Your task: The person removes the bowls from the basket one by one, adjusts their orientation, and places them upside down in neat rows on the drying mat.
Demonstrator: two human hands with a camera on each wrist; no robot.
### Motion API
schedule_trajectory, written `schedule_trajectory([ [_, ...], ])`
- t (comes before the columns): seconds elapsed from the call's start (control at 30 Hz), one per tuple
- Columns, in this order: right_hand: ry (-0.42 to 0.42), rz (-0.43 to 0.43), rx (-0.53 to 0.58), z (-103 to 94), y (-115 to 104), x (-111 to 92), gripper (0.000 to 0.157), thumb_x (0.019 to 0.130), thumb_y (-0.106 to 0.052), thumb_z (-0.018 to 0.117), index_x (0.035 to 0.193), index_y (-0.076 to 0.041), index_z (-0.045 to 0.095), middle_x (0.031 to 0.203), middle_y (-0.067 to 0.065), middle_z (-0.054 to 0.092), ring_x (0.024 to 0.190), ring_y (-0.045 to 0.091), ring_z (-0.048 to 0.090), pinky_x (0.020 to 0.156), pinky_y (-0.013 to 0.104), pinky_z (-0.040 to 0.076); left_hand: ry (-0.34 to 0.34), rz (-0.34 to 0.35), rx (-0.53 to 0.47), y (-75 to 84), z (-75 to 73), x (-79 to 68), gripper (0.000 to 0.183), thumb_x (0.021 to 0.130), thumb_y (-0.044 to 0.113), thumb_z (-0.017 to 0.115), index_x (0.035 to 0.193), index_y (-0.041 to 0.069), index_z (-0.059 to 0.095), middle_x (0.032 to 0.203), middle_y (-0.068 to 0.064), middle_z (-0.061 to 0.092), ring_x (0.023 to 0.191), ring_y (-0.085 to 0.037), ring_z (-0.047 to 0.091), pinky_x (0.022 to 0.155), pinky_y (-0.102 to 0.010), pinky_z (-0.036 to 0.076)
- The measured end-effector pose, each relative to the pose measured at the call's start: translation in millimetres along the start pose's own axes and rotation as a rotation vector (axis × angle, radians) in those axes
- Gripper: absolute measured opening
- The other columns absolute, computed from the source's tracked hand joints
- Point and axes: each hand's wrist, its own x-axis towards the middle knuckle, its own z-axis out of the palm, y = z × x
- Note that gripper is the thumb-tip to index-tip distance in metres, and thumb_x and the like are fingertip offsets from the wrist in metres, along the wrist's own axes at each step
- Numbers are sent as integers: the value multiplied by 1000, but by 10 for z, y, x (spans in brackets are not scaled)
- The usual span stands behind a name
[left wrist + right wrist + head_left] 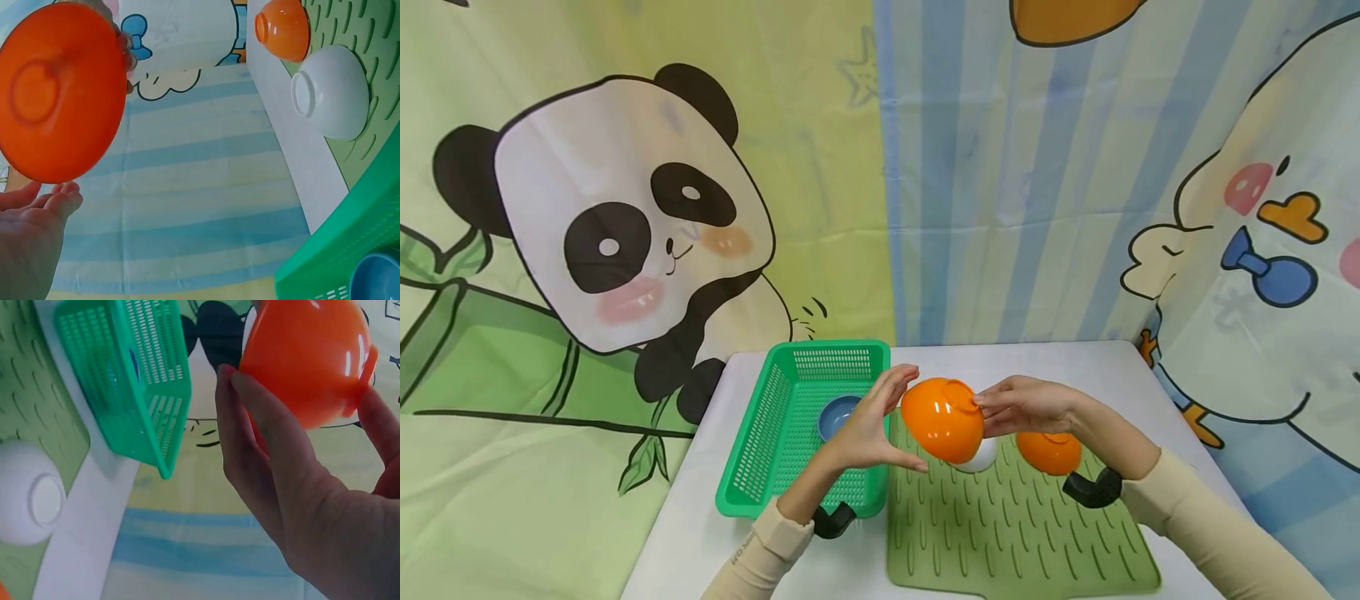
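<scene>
An orange bowl is held in the air above the mat, its underside and foot ring showing in the left wrist view. My right hand grips it from the right, fingers on one side and thumb near the foot ring in the right wrist view. On the bowl's left side my left hand is spread, thumb below and fingers above; whether it touches the bowl I cannot tell. Face down on the green mat lie a white bowl, partly hidden in the head view, and a second orange bowl.
Left of the mat stands a green plastic basket with a blue bowl inside it. Both stand on a white table. Behind the table hangs a curtain printed with cartoon animals.
</scene>
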Motion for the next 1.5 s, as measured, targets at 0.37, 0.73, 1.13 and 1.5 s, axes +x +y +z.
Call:
schedule_trajectory([
  [0.37, 56, 94, -277, 66, -273, 141, 50, 92, -23, 58, 126, 12, 48, 114, 18, 61, 101, 30, 61, 87, 40, 48, 26, -106, 182, -193, 76, -35, 114, 54, 43, 88, 146, 22, 23, 146, 1, 25, 126, -19, 36, 93, -42, 44],
  [0.73, 118, 124, -319, 163, -304, 142, 54, 89, -22, 63, 127, 12, 46, 112, 16, 61, 101, 29, 61, 86, 38, 49, 21, -73, 234, -247, 115, -90, 104, 56, 46, 86, 141, 18, 33, 141, 2, 32, 116, -16, 46, 87, -35, 48],
  [1.13, 143, 43, -377, 203, -220, 83, 64, 88, -29, 63, 132, 12, 40, 121, 19, 56, 105, 29, 59, 87, 39, 48, 76, 5, 243, -261, 128, -112, 97, 55, 44, 87, 136, 15, 43, 135, 0, 41, 114, -16, 49, 86, -33, 49],
  [1.5, 396, -572, -519, 228, 205, 90, 83, 89, -13, 62, 149, -12, 5, 152, 12, 13, 136, 31, 19, 105, 34, 27, 138, 13, 217, -243, 94, -53, 100, 52, 37, 90, 136, 10, 44, 133, -4, 43, 114, -19, 50, 87, -34, 48],
])
